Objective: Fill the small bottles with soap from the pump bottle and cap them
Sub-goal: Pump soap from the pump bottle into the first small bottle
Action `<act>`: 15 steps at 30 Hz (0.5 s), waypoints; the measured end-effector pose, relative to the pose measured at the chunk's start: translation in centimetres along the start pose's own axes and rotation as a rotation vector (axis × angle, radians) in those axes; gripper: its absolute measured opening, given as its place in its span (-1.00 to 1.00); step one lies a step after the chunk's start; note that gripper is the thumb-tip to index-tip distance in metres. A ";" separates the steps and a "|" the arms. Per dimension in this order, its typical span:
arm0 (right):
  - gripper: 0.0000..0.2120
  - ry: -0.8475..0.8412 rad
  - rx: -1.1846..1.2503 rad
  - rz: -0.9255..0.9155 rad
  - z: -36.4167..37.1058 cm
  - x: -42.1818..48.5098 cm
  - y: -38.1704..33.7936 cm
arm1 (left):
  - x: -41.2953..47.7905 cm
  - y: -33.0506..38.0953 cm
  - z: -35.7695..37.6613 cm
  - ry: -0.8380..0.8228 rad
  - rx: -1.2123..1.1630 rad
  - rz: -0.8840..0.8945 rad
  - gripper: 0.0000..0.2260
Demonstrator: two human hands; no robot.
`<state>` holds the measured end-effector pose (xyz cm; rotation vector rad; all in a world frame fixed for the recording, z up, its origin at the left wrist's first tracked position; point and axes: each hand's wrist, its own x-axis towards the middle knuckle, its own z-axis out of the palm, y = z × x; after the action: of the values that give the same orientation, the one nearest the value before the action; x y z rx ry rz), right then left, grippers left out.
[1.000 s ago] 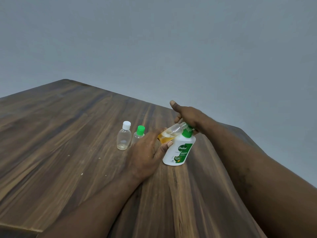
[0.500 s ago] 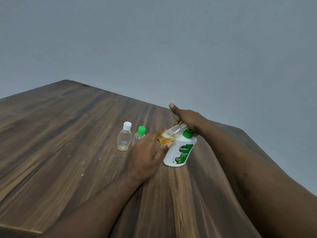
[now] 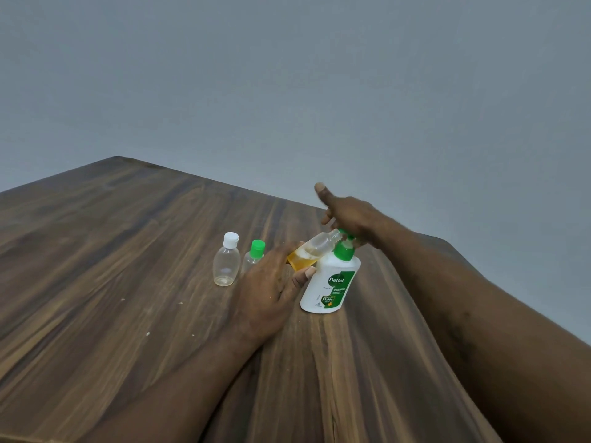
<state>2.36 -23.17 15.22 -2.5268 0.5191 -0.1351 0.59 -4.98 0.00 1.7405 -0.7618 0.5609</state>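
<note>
The wooden worktop (image 3: 128, 251) carries everything, and all of it sits near its far right edge.

The pump bottle (image 3: 332, 282) is the biggest item: white plastic with a green pump head (image 3: 343, 251), standing on its base but leaning a little. It looks stiff enough to take a firm grip round the waist, and probably top-heavy under a push, so the base needs steadying. The right hand (image 3: 351, 215) lies over the pump head with the thumb stuck out; whether its fingers curl round the head or only press on it I cannot tell. The label reads "Dettol" in a green badge, with "ORIGINAL" beneath it; the finer print lower down is too small to trust.

The left hand (image 3: 265, 292) grips the open small bottle (image 3: 315, 251) by its lower end, tilted with its neck up at the pump spout. It is clear, thin plastic, light, about a third full of amber soap, and likely slick if any soap runs down it. Best held low on the body, as here, without squeezing.

Just left of that hand stand the green-capped bottle (image 3: 257, 247) and the white-capped bottle (image 3: 226, 263), both upright, capped and looking empty. No writing shows on either.
</note>
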 end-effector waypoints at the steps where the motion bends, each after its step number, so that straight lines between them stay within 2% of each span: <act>1: -0.15 -0.022 -0.007 0.007 0.7 0.1 0.3 | 0.0 0.0 0.0 -0.003 -0.005 0.002 -0.69; 8: -0.13 -0.042 0.012 0.018 1.6 0.2 1.1 | -0.1 -0.5 0.2 -0.049 0.003 0.010 -0.64; 15: -0.12 -0.014 0.037 0.002 -0.3 -0.2 -0.2 | 0.0 -0.1 0.0 -0.022 -0.007 -0.003 -0.66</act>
<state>2.22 -23.05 15.59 -2.4892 0.5089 -0.1258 0.65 -4.95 -0.05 1.7441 -0.7755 0.5370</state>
